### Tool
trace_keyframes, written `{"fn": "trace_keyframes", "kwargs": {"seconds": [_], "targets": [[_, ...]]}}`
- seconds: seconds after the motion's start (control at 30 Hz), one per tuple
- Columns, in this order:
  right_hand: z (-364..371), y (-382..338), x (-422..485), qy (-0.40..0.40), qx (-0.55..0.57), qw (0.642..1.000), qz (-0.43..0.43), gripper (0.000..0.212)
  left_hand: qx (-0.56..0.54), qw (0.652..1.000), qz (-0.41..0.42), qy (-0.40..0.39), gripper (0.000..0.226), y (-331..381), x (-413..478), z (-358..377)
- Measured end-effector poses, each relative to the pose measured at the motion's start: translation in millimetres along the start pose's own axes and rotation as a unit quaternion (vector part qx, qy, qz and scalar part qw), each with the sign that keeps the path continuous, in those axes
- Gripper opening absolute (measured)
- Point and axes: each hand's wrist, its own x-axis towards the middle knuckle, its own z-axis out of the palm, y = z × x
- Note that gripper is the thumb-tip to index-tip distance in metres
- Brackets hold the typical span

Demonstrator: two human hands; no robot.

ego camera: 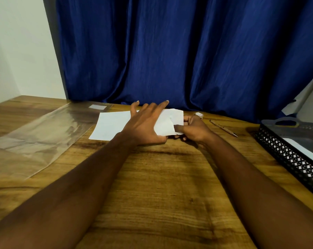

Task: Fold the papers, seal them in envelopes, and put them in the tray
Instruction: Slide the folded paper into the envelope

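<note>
A white paper [110, 127] lies on the wooden table, far centre. My left hand [145, 124] rests flat on its middle with fingers spread. Over the paper's right end sits a folded white piece [170, 121], paper or envelope, I cannot tell which. My right hand [191, 128] pinches the right edge of that piece with thumb and fingers. A black mesh tray [285, 155] stands at the right edge with a white sheet [303, 150] inside.
A clear plastic sleeve [42, 132] lies on the left of the table. A pen [224, 129] lies right of my hands, with a small white object [198, 114] behind my right hand. A blue curtain [170, 51] hangs along the table's far edge.
</note>
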Motion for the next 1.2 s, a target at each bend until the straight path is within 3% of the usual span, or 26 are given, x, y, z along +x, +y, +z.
{"fn": "trace_keyframes", "kwargs": {"seconds": [0.07, 0.13, 0.23, 0.3, 0.4, 0.53, 0.77, 0.83, 0.93, 1.07, 1.2], "targets": [[-4, -1, 1, 0.010, -0.014, 0.999, -0.032, 0.020, 0.013, 1.000, -0.011, 0.003, 0.119, -1, 0, -2], [-9, 2, 4, 0.083, -0.077, 0.990, -0.088, 0.011, 0.024, 0.999, -0.025, -0.002, 0.120, -1, 0, -3], [-11, 10, 6, 0.183, -0.187, 0.955, -0.137, 0.018, 0.026, 0.999, -0.039, -0.015, 0.121, -3, -3, -2], [-11, 17, 8, 0.156, -0.273, 0.940, -0.134, 0.034, 0.025, 0.998, -0.045, -0.021, 0.121, -4, -3, -1], [-13, 23, 16, 0.051, -0.436, 0.896, -0.072, 0.065, 0.023, 0.998, -0.051, -0.024, 0.123, -5, -2, 0], [-15, 23, 23, -0.006, -0.497, 0.865, -0.070, 0.068, 0.017, 0.998, -0.057, -0.025, 0.123, -7, -2, 2], [-24, 18, 21, 0.037, -0.430, 0.896, -0.105, 0.079, 0.014, 0.998, -0.065, -0.023, 0.123, -9, -1, 5], [-23, 17, 19, 0.071, -0.383, 0.915, -0.107, 0.066, 0.012, 0.998, -0.061, -0.015, 0.122, -9, -2, 5], [-24, 19, 20, 0.160, -0.364, 0.909, -0.122, 0.039, 0.012, 0.998, -0.054, -0.004, 0.120, -9, -4, 5], [-31, 17, 22, 0.231, -0.181, 0.949, -0.113, 0.020, 0.023, 0.997, -0.067, 0.001, 0.120, -9, -4, 5], [-39, 13, 19, 0.201, -0.026, 0.977, -0.071, 0.021, 0.043, 0.994, -0.102, 0.001, 0.120, -11, -2, 5]]}}
